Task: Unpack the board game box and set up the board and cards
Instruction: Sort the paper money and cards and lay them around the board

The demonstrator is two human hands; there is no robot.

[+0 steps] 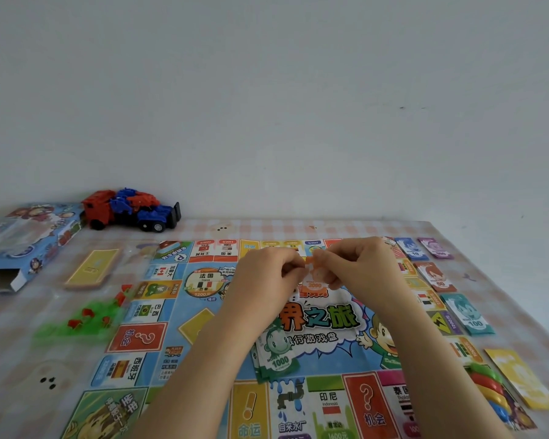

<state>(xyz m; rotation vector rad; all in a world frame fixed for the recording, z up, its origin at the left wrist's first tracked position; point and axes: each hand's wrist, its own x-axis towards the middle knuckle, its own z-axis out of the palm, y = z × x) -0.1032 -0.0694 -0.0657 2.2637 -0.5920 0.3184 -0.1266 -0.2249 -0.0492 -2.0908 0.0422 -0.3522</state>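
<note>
1. Head view: the board (324,321) lies open and flat in the middle of the checked tablecloth (298,228)
2. The left hand (273,267) and the right hand (358,264) meet above the board's far half; both pinch one small bundle of orange 2000 notes (314,280) with curled fingers
3. A stack of green 1000 notes (276,356) lies on the board, beside the left forearm
4. The game box (29,242) lies at the far left, its end open, next to a toy truck (130,210)

Colourful paper game board (140,339) lies unfolded flat. Blue cardboard box (29,245) sits open-ended far left, yellow card stack (92,268) between them. Green 1000 notes (278,359) rest mid-board, orange 2000 notes (315,282) pinched above it.
</note>
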